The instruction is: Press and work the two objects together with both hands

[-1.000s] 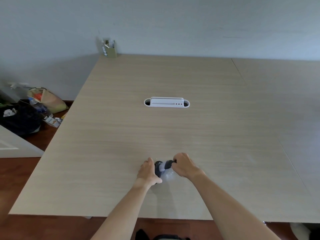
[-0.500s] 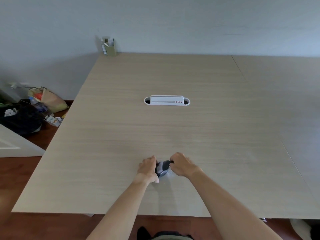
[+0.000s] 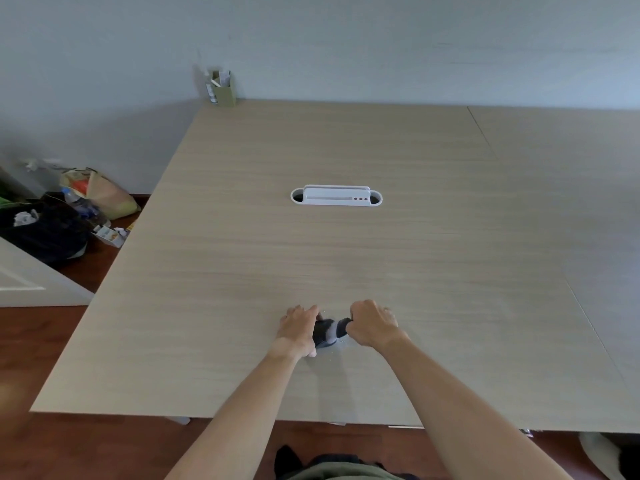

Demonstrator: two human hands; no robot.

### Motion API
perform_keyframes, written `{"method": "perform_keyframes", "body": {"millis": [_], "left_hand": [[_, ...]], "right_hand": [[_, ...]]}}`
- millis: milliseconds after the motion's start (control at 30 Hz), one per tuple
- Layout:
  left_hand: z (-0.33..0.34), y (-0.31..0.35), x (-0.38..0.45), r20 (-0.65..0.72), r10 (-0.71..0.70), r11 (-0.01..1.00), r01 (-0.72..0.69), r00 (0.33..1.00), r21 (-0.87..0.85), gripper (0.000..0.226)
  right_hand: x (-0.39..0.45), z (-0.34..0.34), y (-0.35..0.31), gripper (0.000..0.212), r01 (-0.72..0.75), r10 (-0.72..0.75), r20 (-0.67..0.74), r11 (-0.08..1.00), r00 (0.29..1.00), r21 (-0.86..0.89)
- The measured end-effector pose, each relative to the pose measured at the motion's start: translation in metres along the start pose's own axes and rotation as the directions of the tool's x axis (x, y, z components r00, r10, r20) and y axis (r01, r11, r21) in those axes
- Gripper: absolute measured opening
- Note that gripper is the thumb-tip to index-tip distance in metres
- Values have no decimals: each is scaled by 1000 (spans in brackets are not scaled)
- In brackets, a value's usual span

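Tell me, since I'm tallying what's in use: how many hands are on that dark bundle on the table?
2. The left hand grips the dark bundle's left end; the right hand grips its right end, both resting on the table. Nothing suggests another is hidden.

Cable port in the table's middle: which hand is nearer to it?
Right, narrowly. The right hand lies just below the cable port; the left hand sits below and slightly left. Both grip a dark sock.

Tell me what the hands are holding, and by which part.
Both hold one small dark-and-grey object on the table: left hand at its left end, right hand at its right end. What it is cannot be told.
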State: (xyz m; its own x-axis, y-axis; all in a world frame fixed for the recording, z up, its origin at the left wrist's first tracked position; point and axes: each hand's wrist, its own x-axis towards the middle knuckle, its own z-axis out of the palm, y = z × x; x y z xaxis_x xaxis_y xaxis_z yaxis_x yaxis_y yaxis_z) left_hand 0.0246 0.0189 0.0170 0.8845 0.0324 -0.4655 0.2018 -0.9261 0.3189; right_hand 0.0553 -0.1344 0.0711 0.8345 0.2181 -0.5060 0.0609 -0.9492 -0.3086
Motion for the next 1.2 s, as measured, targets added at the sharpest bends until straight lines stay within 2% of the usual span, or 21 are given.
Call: {"method": "perform_keyframes", "body": {"millis": [100,200,267,400,467,567,633,733,833,900,1033,1100,1133,1200], "left_hand": [[1,0,0,3,4,1000,-4,1000,-3,71],[1,0,-1,7,17,1000,-17,1000,16,73],[0,0,-2,15,27,999,-28,1000,23,73],[-2,-1,-1,20,42,999,-42,999,29,70],[-1,-3,-1,14,39,999,-40,999,29,70],[-2,-3,0,16,45,998,-45,999,42,71],[-3,-1,0,26,64,996,-65,998,53,71],[-5,0,1,31,74,995,-76,997,72,69],[-3,0,1,26,73,994,-75,997,83,70],[-4,0,1,24,81,993,-82,996,90,69],[-5,0,0,26,103,986,-106,994,125,67],[-4,0,0,26,100,987,-102,995,126,67],[-3,0,1,26,99,987,-102,995,125,67],[-2,-1,1,27,99,988,-101,995,120,70]], "right_hand": [[0,-4,-1,9,-6,8,-94,1000,996,15],[6,3,-3,17,61,-58,-34,994,998,94],[5,6,-2,17,95,-95,8,995,995,4],[-1,-2,1,5,62,-68,-47,992,997,-110],[1,-3,2,4,48,-50,-63,998,997,-39],[6,5,2,12,75,-75,-6,995,997,70],[3,9,4,9,83,-83,29,996,996,19],[-1,4,5,6,48,-48,-8,998,999,-43],[5,5,5,15,62,-61,-42,998,997,15],[7,10,6,19,100,-99,-15,995,995,24],[1,9,10,19,141,-142,9,972,990,-190],[0,2,9,12,137,-143,-9,963,990,-230],[0,-2,7,8,138,-146,-19,964,989,-229],[3,-3,2,9,131,-136,-32,985,990,-116]]}}
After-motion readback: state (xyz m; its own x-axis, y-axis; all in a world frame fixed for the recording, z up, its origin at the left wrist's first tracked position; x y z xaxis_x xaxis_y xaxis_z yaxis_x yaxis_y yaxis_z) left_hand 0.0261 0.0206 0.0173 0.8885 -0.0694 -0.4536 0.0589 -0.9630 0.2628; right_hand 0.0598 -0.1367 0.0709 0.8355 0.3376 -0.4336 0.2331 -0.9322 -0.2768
